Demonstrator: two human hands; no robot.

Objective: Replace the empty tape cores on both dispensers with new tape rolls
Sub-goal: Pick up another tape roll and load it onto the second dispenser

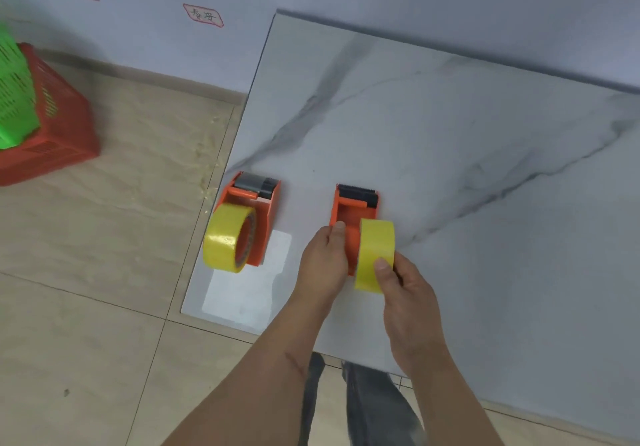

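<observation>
Two orange dispensers, two yellow rolls here. Our right hand (pixel 403 286) pinches one yellow roll (pixel 375 255) against the right dispenser (pixel 353 217), hiding its hub; our left hand (pixel 325 255) clamps that dispenser's side. Left of the grip, the other dispenser (pixel 258 217) carries its roll (pixel 227 237).

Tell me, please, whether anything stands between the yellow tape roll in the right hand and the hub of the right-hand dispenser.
Nothing visible does. The right hand holds the yellow tape roll right beside the right orange dispenser, which the left hand steadies. No old core shows there, though the roll itself hides the hub.
</observation>
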